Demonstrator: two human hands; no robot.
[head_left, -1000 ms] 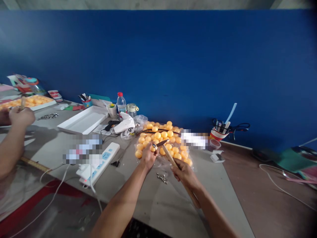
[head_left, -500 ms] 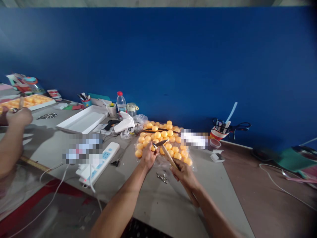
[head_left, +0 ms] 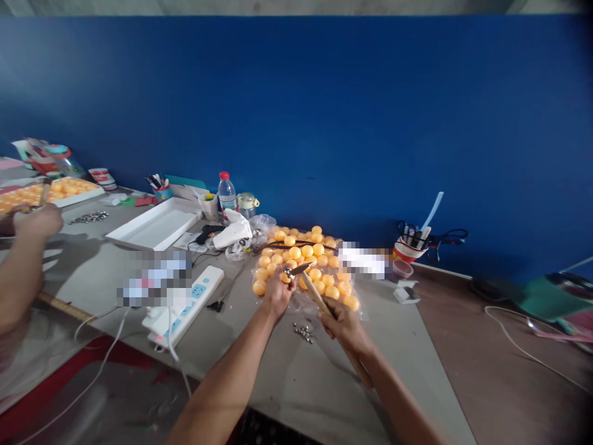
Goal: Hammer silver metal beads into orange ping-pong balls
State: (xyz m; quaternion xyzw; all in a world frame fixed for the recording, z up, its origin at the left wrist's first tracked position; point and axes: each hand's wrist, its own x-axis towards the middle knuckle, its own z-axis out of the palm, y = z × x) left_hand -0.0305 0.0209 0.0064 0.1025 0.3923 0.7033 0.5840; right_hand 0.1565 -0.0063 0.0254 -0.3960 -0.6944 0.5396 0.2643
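My right hand [head_left: 341,320] is wrapped around the wooden handle of a hammer [head_left: 319,296], which slants down to the right past my wrist. The hammer's dark head tapers to a point and reaches toward my left hand [head_left: 279,292]. My left hand is closed in a pinch at the shiny end of the head; what its fingers hold is too small to make out. Both hands are over the near edge of orange balls [head_left: 330,292] lying in clear plastic. Closer to me, small shiny metal pieces [head_left: 303,332] lie in a loose pile on the grey table.
To the left are a power strip [head_left: 197,290] with white cables, a shallow white tray [head_left: 152,225], a glue gun [head_left: 208,233] and a red-capped bottle [head_left: 227,191]. A cup of pens [head_left: 410,247] stands at right. A co-worker's arm [head_left: 23,266] is at far left, near another tray of orange balls.
My hands and the hammer stay almost in place, with only a slight shift of the hammer head. At far left, the co-worker's hand and tool have moved slightly.
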